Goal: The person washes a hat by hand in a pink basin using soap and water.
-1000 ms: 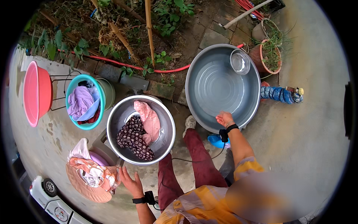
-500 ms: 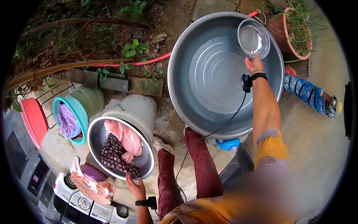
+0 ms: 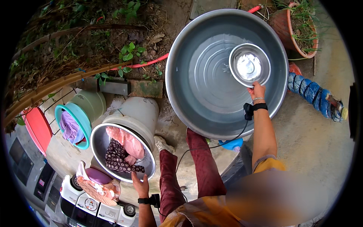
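Over the right side of a large grey metal tub [image 3: 177, 94], my right hand [image 3: 258, 92] grips a small shiny metal bowl [image 3: 261, 68] by its rim. The bowl appears tilted, its bright inside showing; water in the tub is hard to make out. To the left, my left hand [image 3: 140, 185] touches the near rim of a metal basin [image 3: 99, 160], fingers apart. That basin sits on a pale bucket [image 3: 141, 111] and holds a pink cloth [image 3: 130, 143] and a dark patterned cloth [image 3: 116, 156].
A teal basin [image 3: 86, 132] with purple cloth sits on a green bucket [image 3: 90, 102] beside a red basin [image 3: 39, 128]. Pink cloth drapes over a ride-on toy car [image 3: 109, 213]. A blue-wrapped pipe [image 3: 312, 90], plant pot [image 3: 302, 30] and blue bottle [image 3: 231, 144] flank the tub.
My right hand has brought the small bowl from the tub's far right rim nearer to me and slightly left. My left hand stays at the basin rim.
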A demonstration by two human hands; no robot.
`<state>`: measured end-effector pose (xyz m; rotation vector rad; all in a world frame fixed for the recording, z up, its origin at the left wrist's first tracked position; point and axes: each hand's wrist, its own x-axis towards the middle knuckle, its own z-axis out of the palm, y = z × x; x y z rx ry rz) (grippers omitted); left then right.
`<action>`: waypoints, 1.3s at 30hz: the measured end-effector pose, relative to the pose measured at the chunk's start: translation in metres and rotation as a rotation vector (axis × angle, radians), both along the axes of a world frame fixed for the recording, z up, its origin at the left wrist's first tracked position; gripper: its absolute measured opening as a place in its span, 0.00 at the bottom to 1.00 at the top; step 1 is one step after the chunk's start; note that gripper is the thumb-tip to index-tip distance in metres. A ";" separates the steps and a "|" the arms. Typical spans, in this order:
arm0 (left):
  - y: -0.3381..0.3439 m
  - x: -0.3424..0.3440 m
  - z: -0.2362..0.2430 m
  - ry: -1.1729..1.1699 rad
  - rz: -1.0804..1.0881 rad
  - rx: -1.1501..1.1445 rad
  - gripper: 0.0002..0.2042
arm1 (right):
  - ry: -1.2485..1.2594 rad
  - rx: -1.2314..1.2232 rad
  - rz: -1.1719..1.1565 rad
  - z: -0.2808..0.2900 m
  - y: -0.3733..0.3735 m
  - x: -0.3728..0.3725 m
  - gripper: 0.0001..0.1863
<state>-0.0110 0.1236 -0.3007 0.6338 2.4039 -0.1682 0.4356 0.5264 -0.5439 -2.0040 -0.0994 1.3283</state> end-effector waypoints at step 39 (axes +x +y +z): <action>-0.348 -0.185 0.230 0.399 0.364 0.570 0.27 | 0.283 0.151 0.302 0.373 -0.414 -0.261 0.09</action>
